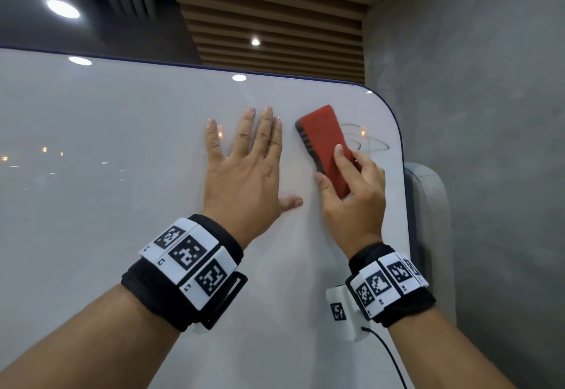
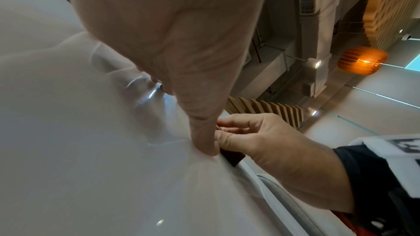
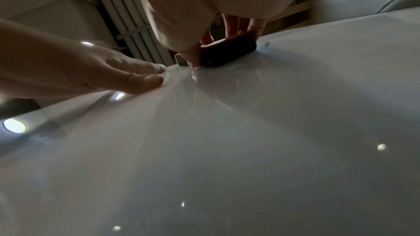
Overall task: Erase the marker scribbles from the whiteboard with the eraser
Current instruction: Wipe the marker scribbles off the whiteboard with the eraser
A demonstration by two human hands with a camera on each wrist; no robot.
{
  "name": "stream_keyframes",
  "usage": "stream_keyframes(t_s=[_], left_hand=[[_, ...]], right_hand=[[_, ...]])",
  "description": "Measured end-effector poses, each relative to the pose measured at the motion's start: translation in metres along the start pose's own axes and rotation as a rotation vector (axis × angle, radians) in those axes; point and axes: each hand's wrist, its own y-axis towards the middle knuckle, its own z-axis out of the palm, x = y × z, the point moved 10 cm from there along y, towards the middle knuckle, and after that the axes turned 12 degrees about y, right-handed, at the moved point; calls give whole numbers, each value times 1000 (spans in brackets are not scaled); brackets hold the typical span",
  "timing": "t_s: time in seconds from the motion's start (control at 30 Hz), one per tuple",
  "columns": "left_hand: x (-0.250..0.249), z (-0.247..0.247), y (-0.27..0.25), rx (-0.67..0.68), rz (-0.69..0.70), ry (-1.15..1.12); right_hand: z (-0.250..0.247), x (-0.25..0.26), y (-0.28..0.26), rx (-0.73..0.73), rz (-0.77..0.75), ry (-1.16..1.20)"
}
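Observation:
A white whiteboard point(image 1: 122, 159) with a dark blue rim fills the head view. Faint black marker scribbles point(image 1: 363, 144) loop near its upper right corner. My right hand point(image 1: 351, 189) grips a red eraser point(image 1: 324, 140) with a dark felt underside and holds it flat on the board, its right edge over the left part of the scribbles. My left hand point(image 1: 247, 165) lies flat on the board just left of the eraser, fingers spread straight. In the right wrist view the eraser point(image 3: 227, 53) looks dark, pinched between thumb and fingers, with the left hand point(image 3: 127, 76) beside it.
A grey padded edge point(image 1: 428, 205) stands right behind the board's right rim, with a grey wall point(image 1: 489, 113) beyond. Overhead are a wooden slatted ceiling point(image 1: 275, 21) and round lights. A black cable point(image 1: 391, 358) hangs from my right wrist unit.

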Motion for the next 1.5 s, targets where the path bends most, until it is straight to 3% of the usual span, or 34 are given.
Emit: stream_keyframes(t_s=[0.1, 0.27, 0.43, 0.5, 0.7, 0.87, 0.93, 1.0, 1.07, 1.13, 1.33, 1.4, 1.5], left_hand=[[1, 0, -1, 9, 4, 1], [0, 0, -2, 14, 10, -2], [0, -1, -3, -8, 9, -4], [0, -1, -4, -5, 12, -2], [-1, 1, -4, 16, 21, -3], [-2, 0, -5, -6, 17, -4], [-3, 1, -5, 1, 19, 0], [-4, 1, -5, 4, 23, -6], [-4, 2, -5, 3, 23, -7], [-4, 2, -5, 0, 22, -7], [-5, 1, -6, -12, 15, -7], [-5, 0, -6, -10, 19, -10], [-6, 1, -7, -2, 27, -8]], right_hand=[[2, 2, 8, 52, -65, -27], [-20, -37, 19, -153, 239, 20], [8, 16, -2, 37, -59, -9], [7, 13, -1, 74, -91, -30], [-25, -47, 24, -154, 245, 9], [-1, 5, -16, 22, -35, -24], [-3, 2, -18, 62, -89, -47], [-18, -26, -5, -13, -1, -59], [-35, -58, 7, -125, 178, -29], [-37, -63, 4, -175, 243, -27], [-9, -9, -30, 23, -43, -54], [-23, -33, -18, -41, 13, -67], [-50, -83, 0, -205, 290, -20]])
